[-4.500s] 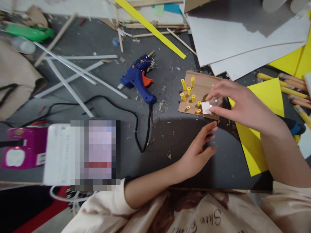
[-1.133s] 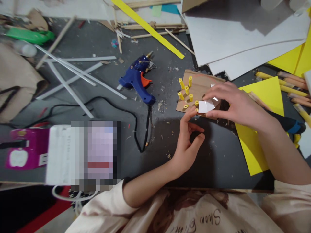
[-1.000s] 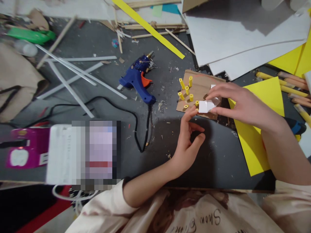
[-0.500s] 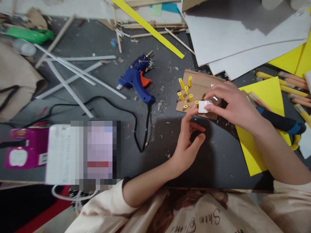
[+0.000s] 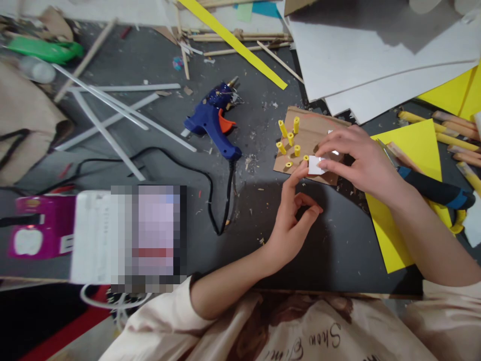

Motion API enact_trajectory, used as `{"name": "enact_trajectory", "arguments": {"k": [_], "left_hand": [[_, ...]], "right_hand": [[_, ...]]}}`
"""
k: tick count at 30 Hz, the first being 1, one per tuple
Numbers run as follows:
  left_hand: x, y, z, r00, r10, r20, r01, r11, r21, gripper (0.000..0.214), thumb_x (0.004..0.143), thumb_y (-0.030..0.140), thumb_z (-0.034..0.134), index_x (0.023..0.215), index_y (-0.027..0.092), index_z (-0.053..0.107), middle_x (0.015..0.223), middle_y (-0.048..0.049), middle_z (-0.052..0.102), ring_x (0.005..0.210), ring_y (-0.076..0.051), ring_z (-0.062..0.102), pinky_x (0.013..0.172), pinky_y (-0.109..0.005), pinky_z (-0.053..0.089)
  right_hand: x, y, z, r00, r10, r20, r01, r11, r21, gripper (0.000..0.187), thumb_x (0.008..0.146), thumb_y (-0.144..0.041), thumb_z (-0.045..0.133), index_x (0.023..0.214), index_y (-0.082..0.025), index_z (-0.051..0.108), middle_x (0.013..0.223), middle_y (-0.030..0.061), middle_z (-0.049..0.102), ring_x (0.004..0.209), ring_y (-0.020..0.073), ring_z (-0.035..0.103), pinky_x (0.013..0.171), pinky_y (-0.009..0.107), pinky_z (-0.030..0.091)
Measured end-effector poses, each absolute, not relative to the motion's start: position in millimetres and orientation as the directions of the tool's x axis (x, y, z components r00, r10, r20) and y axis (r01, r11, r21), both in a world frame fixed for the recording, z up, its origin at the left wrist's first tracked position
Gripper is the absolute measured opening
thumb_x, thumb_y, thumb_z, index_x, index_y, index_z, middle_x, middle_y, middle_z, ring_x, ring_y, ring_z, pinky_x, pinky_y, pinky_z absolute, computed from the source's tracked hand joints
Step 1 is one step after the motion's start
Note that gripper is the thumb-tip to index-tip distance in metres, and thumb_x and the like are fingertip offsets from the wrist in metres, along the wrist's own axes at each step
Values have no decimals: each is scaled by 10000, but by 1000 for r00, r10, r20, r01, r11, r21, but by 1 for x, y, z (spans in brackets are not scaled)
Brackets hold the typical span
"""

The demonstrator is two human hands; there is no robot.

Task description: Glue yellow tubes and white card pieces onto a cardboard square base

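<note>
Between the thumb and fingers of my right hand (image 5: 361, 158) is a small white card piece (image 5: 314, 165), held at the front part of a brown cardboard piece (image 5: 315, 128). Several short yellow paper tubes (image 5: 296, 150) stand on the left part of that cardboard, some of them tilted. My left hand (image 5: 295, 223) is at the cardboard's front edge, its index fingertip at the white piece's left edge. Its thumb and other fingers are curled apart with nothing between them. My right fingers partly cover the cardboard's right side.
A blue glue gun (image 5: 216, 120) lies left of the cardboard, its black cable (image 5: 208, 185) looping forward. White glue sticks (image 5: 108, 120) are farther left. A blue-black cutter (image 5: 432, 188) rests on yellow paper (image 5: 391, 235) at right. White sheets (image 5: 361, 60) lie behind.
Both hands stay nearly in place, the white piece still in my right fingers. The whole view has shifted very slightly.
</note>
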State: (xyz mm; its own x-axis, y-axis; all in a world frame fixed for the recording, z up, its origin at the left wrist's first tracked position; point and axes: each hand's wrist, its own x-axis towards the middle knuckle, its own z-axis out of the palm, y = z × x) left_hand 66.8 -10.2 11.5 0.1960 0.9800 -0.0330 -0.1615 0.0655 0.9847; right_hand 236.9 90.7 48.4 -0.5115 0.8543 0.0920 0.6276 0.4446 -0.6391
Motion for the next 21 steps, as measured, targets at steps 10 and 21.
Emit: {"name": "enact_trajectory", "arguments": {"k": [10, 21], "left_hand": [[66, -10, 7, 221, 975, -8, -159, 44, 986, 592, 915, 133, 493, 1425, 376, 317, 1628, -91, 157, 805, -54, 632, 789, -267, 564], [66, -9, 8, 241, 969, -51, -199, 101, 975, 580, 943, 174, 484, 1437, 398, 279, 1647, -101, 125, 732, -49, 658, 770, -278, 592]], "right_hand": [[238, 87, 54, -545, 836, 68, 638, 466, -613, 189, 924, -385, 543, 1014, -249, 639, 1084, 63, 689, 1100, 281, 570, 953, 474, 404], [237, 86, 55, -568, 822, 41, 658, 483, -577, 148, 841, -293, 654, 949, -249, 563, 1102, 66, 663, 1117, 290, 558, 964, 477, 401]]}}
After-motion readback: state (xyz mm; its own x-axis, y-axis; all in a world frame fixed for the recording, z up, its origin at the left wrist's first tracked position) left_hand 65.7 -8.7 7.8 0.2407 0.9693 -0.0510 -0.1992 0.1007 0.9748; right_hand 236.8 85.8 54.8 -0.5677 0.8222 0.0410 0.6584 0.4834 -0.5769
